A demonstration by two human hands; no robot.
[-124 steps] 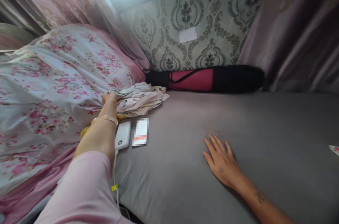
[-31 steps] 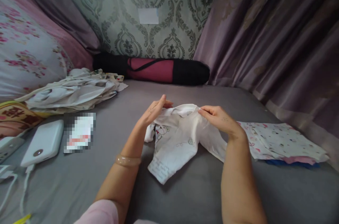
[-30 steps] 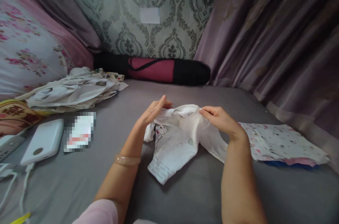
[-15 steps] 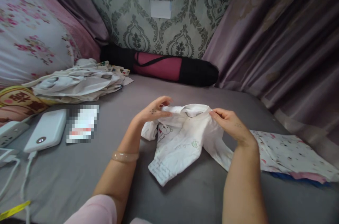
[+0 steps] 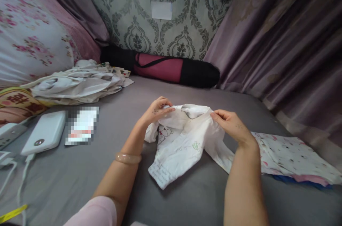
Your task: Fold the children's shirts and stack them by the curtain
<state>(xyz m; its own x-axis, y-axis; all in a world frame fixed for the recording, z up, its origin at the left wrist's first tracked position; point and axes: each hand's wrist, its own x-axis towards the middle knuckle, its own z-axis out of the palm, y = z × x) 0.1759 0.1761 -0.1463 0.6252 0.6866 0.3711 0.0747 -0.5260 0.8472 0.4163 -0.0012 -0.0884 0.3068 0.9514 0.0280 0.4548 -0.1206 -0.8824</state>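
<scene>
A small white printed garment [image 5: 181, 144] lies crumpled on the grey bed sheet [image 5: 80, 179] in front of me. My left hand [image 5: 157, 110] pinches its upper left edge, fingers closed on the cloth. My right hand [image 5: 231, 126] pinches the upper right edge near the collar. Both hands hold the top of the garment slightly off the sheet, while its lower part rests on the bed.
A heap of pale clothes [image 5: 77, 85] lies at the left by a floral pillow [image 5: 29, 37]. A white power bank [image 5: 44, 137] with cable and a card [image 5: 81, 124] sit nearby. Folded spotted clothes [image 5: 291, 158] lie at right. A black and red roll bag [image 5: 171, 69] lies against the wall.
Four seconds ago my left hand was at the clothes heap and my right lay flat on the sheet. Over the last second my left fingers closed on the garment's edge; my right hand kept its pinch.
</scene>
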